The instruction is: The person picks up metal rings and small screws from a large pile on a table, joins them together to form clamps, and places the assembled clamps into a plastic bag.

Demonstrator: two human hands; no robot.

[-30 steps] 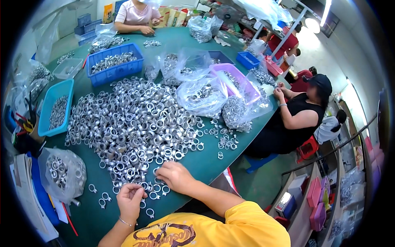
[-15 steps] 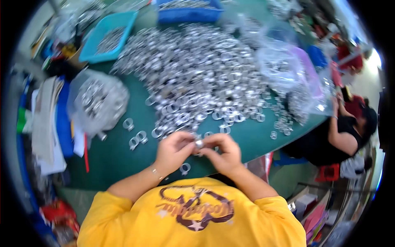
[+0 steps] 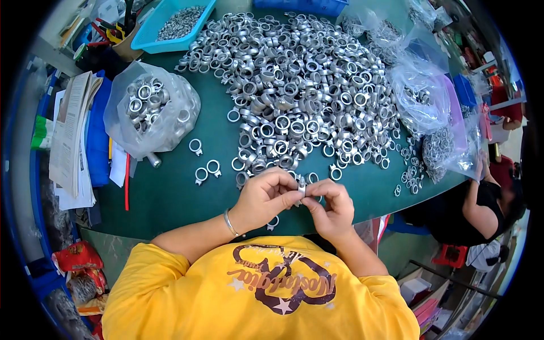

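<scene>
Between my two hands, a silver metal ring clamp (image 3: 301, 185) is held up edge-on above the front of the green table (image 3: 164, 198). My left hand (image 3: 265, 195), a bangle at its wrist, pinches it from the left with thumb and forefinger. On the other side the fingertips of my right hand (image 3: 331, 208) grip it too. Just beyond my fingers spreads a big heap of similar ring clamps (image 3: 306, 90), each with a small lug. One loose ring clamp (image 3: 272, 222) lies close to my left wrist, and several more rest to the left.
A clear bag of ring clamps (image 3: 150, 107) stands on the left beside stacked papers (image 3: 73, 136). Behind are a turquoise tray (image 3: 146, 35) and a blue tray (image 3: 300, 5) of parts. Plastic bags (image 3: 422, 96) and small rings line the right. A person in black (image 3: 481, 212) sits at far right.
My view has shifted, so the table and heap sit farther right and higher in the picture. Both hands still grip a ring clamp together. The blur has gone.
</scene>
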